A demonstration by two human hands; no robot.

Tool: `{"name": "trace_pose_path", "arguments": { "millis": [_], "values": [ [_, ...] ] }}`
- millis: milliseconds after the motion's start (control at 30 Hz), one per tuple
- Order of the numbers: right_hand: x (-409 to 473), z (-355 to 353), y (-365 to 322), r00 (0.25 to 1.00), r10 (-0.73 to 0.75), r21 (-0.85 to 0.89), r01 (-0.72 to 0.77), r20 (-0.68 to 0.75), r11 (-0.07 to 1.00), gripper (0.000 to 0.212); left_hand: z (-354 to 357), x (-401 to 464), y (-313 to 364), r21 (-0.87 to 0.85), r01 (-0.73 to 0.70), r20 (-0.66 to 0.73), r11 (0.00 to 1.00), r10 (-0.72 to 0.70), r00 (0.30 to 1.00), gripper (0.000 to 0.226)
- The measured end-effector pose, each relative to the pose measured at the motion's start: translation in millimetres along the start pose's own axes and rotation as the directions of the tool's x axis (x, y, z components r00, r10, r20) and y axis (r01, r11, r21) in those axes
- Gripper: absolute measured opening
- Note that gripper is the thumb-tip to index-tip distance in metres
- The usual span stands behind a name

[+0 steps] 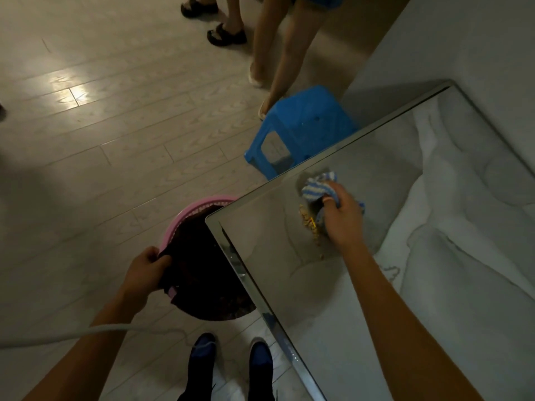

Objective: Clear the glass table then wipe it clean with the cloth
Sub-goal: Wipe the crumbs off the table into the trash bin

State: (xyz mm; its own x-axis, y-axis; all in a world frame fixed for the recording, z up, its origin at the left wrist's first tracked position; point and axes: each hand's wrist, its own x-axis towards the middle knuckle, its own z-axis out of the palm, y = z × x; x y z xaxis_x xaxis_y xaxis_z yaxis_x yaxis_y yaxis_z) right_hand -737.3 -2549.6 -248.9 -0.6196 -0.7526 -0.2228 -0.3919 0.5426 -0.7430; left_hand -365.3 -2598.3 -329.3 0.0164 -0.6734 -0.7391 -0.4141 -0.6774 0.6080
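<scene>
A blue-and-white striped cloth (320, 187) is gripped in the right hand (341, 215), whose fingers are curled round it and whose thumb is tucked against its underside, and it is pressed down on the glass table (289, 285) near the table's far-left edge. Just to the left of that hand, a small heap of yellowish crumbs (309, 224) is seen lying on the glass, touching or almost touching the cloth (which of the two cannot be told). The rim of a pink bin (185, 219), lined with a dark bag (202, 273), is pinched by the left hand (146, 270), with the fingers folded over the bag's edge; the bin is stood on the floor, partly tucked under the near-left corner of the table. White bedding (469, 227) is seen through and beyond the glass on the right. A blue plastic stool (307, 123) is placed on the pale wooden floor (101, 125) just beyond the table's far edge. Bare legs of two other people (286, 47) are visible at the top, one pair in dark sandals (225, 34). The wearer's own dark shoes (231, 363) are seen at the bottom, and a pale cable (86, 334) is stretched across the lower left.
</scene>
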Motion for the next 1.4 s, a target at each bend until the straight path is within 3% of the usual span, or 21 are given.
{"name": "trace_pose_path", "arguments": {
  "millis": [133, 400, 533, 633, 767, 933, 1400],
  "values": [
    [-36.0, 15.9, -2.2, 0.996, -0.078, 0.029, 0.077, 0.033, 0.997, 0.033, 2.5, 1.0, -3.0, -0.007, 0.008, 0.013, 1.000, -0.007, 1.000, 0.005],
    [-92.7, 41.0, -20.6, 0.993, -0.107, 0.150, 0.097, 0.056, 0.984, 0.037, 6.4, 4.0, -4.0, -0.013, 0.027, 0.036, 1.000, -0.027, 0.999, 0.008],
    [-96.6, 18.0, -23.5, 0.986, -0.015, 0.282, 0.062, -0.167, 0.957, 0.037, 4.4, 3.8, -5.4, -0.009, 0.021, 0.033, 1.000, -0.021, 0.999, 0.009],
    [-90.6, -1.0, -7.3, 0.967, -0.019, 0.186, 0.068, -0.256, 0.980, 0.041, 2.7, 3.7, -5.7, 0.008, -0.003, 0.011, 1.000, 0.003, 1.000, 0.006],
    [-96.2, 16.9, -1.2, 0.985, -0.047, 0.102, 0.065, -0.166, 0.993, 0.039, 6.1, 3.6, -6.9, 0.010, -0.003, -0.004, 1.000, 0.003, 1.000, 0.005],
    [-103.2, 38.8, -15.9, 0.992, 0.056, 0.202, -0.033, -0.109, 0.979, 0.036, 7.6, 5.6, -11.8, 0.016, 0.015, -0.026, 1.000, -0.015, 1.000, 0.008],
    [-143.9, 86.9, -37.3, 0.998, -0.014, 0.208, 0.028, -0.064, 0.978, 0.038, 5.9, -6.9, -9.9, 0.062, -0.001, -0.012, 0.998, 0.002, 1.000, 0.009]
  ]
}}
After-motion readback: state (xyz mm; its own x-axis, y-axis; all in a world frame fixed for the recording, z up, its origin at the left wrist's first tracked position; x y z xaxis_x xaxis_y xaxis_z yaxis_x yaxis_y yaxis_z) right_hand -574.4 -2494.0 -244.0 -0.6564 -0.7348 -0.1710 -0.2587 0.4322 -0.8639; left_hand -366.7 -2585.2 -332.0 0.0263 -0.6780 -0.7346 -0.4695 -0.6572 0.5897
